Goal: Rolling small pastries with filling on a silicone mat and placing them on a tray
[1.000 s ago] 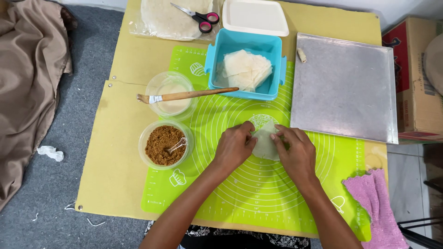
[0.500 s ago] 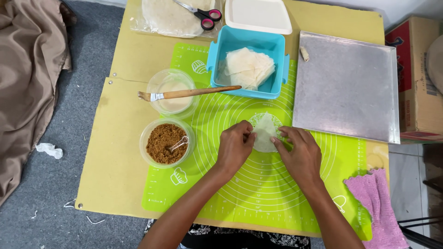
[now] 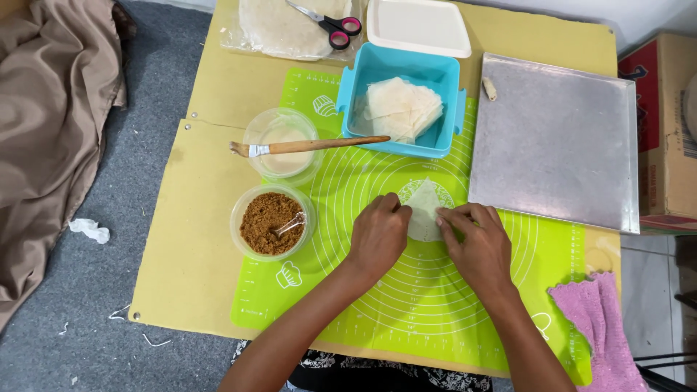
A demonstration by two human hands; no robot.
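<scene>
1. We see a low yellow wooden table (image 3: 196, 218) on a grey carpet floor (image 3: 87, 305), with a bright green baking mat (image 3: 406, 312) lying on top of it.
2. In the middle of the mat lies a thin pale pastry sheet (image 3: 425, 207) folded to a point at the top.
3. Our left hand (image 3: 379, 234) rests on the left side of the sheet, fingers curled and pinching its edge.
4. Our right hand (image 3: 475, 243) presses on the right side, fingertips pinching the fold.
5. Just left of the hands stands a round clear plastic tub of brown crumbly filling (image 3: 270, 221) with a small spoon in it.
6. Above it, a wooden pastry brush (image 3: 312, 146) lies across a clear round bowl of pale liquid (image 3: 283, 145).
7. A blue plastic box (image 3: 403, 98) holds more pastry sheets.
8. A flat silver baking tray (image 3: 555, 141) sits to the right, and a pink knitted cloth (image 3: 599, 327) lies near the corner.
</scene>
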